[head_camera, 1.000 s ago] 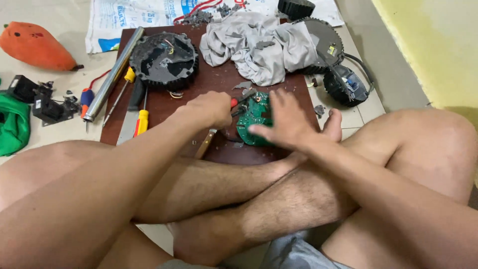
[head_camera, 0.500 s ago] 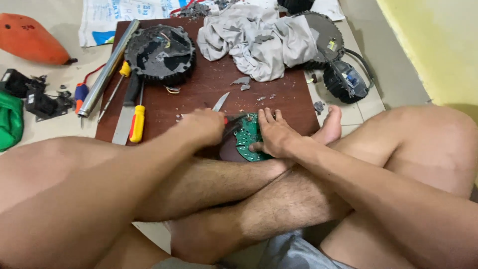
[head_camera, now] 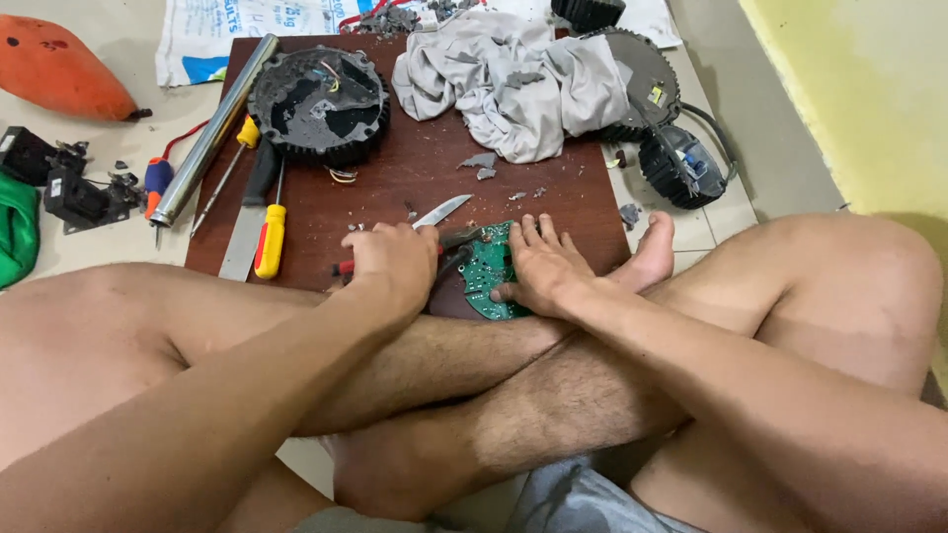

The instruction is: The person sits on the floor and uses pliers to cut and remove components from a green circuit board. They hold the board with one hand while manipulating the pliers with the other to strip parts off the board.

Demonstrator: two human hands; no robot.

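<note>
Sitting: a person cross-legged on the tiled floor, both hands at the near edge of a dark brown board [head_camera: 395,188].
Far left: an orange pointed shell [head_camera: 61,71], a green cloth [head_camera: 15,229] and small black parts [head_camera: 69,192] lie on the floor.
Board's left edge: a metal tube [head_camera: 212,133] lies slanted; beside it a yellow-handled screwdriver [head_camera: 269,237] and a flat steel blade [head_camera: 240,247].
Board, upper left: a round black housing [head_camera: 318,104] with loose wires.
Left hand [head_camera: 395,262]: fingers curled tight round a knife [head_camera: 441,210], its blade poking out above the knuckles; a red-handled tool [head_camera: 342,267] shows beneath the hand.
Circuit board [head_camera: 491,271]: green, at the board's near edge, between the two hands.
Right hand [head_camera: 543,266]: lying flat, fingers spread, pressing on the circuit board; it grips nothing.
Upper middle: a crumpled grey cloth [head_camera: 513,79].
Right: a black round casing [head_camera: 683,166] on the floor.
</note>
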